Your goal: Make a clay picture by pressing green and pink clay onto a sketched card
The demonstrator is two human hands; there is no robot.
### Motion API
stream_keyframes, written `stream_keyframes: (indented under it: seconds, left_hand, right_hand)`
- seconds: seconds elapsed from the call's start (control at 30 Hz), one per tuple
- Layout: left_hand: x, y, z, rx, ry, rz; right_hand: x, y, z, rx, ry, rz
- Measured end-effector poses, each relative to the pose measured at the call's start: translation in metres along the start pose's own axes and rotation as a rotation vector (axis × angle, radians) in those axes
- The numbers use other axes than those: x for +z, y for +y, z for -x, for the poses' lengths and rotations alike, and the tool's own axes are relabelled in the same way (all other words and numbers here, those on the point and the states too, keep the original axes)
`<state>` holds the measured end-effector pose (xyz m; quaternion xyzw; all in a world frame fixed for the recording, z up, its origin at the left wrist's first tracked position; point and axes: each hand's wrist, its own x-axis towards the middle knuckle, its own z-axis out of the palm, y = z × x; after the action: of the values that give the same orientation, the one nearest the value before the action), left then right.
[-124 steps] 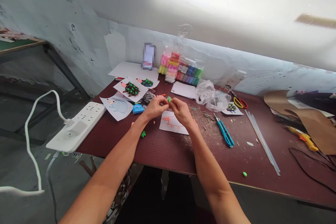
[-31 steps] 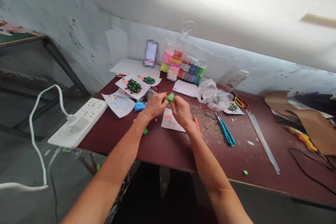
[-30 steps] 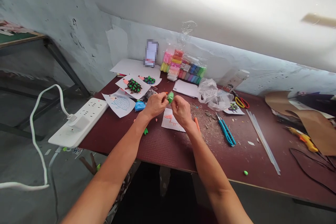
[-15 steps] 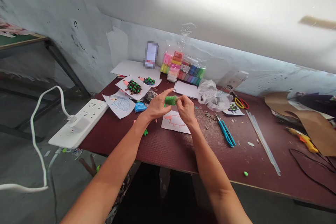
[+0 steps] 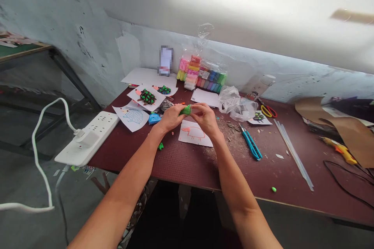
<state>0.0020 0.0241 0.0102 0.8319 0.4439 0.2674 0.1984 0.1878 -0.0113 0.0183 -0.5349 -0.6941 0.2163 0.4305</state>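
Observation:
Both hands are raised over the middle of the table. A small packet of green modelling clay [image 5: 185, 110] is between them. My left hand [image 5: 172, 117] is closed round its left end. With thumb and fingers, my right hand [image 5: 205, 117] pinches the clear wrapper at the right end. Beneath the hands lies a white paper [image 5: 195, 138] with a four-legged animal outlined in orange-red, its head coloured in. A lump of green clay [image 5: 160, 146] sits on the table by my left forearm. Beyond my left hand is a blue clay packet [image 5: 154, 118].
Hedgehog pictures [image 5: 147, 97] and a power strip [image 5: 87, 138] are on the left. Bagged coloured clay [image 5: 212, 79] stands at the back. Rightward lie seeds [image 5: 232, 126], a blue cutter [image 5: 251, 143], scissors [image 5: 268, 110], glue sticks [image 5: 293, 153] and a yellow glue gun [image 5: 340, 151].
My right hand has shifted its grip, its fingers now straighter along the wrapper. Less of the green packet shows, as my left hand covers more of it. The view has moved slightly.

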Motion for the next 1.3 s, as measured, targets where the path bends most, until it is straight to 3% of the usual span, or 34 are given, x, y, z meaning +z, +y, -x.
stream_keyframes:
  seconds: [0.17,0.4,0.57,0.87,1.13,1.3]
  left_hand:
    - [0.005,-0.006,-0.002,0.040,-0.033,-0.037]
    - [0.009,-0.008,-0.002,0.050,-0.022,-0.093]
    - [0.004,-0.009,-0.002,0.036,-0.003,-0.057]
    - [0.002,-0.005,-0.002,0.086,-0.007,0.281]
    - [0.003,-0.002,-0.003,0.094,0.046,0.377]
    - [-0.001,-0.008,-0.003,0.037,0.099,0.429]
  right_hand:
    - [-0.001,-0.002,0.002,0.002,-0.077,0.159]
    - [0.006,-0.025,0.008,-0.038,-0.099,0.575]
    - [0.012,-0.032,0.009,-0.032,-0.135,0.668]
    - [0.005,-0.014,0.005,-0.007,0.058,0.463]
    - [0.000,-0.009,0.003,-0.030,0.027,0.340]
    - [0.005,-0.018,0.003,0.021,0.015,0.001]
